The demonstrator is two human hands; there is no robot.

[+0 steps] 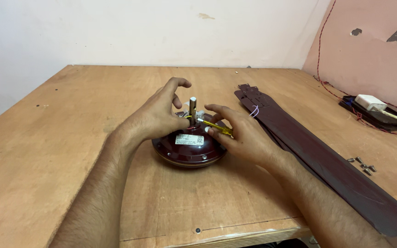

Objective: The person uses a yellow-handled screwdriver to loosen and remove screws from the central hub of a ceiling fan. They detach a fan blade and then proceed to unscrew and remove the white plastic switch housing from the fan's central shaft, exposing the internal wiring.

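On the wooden surface (47,138), a maroon fan motor (189,151), likely heavy, rigid and best gripped by its rim, sits under the left hand (157,115) pinching near its shaft (192,108), while the right hand (242,135) grips a yellow screwdriver (214,125).

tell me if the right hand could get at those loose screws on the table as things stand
Probably yes: the screws lie in the open right of the fan blades, with nothing over them. But the right hand holds a yellow screwdriver.
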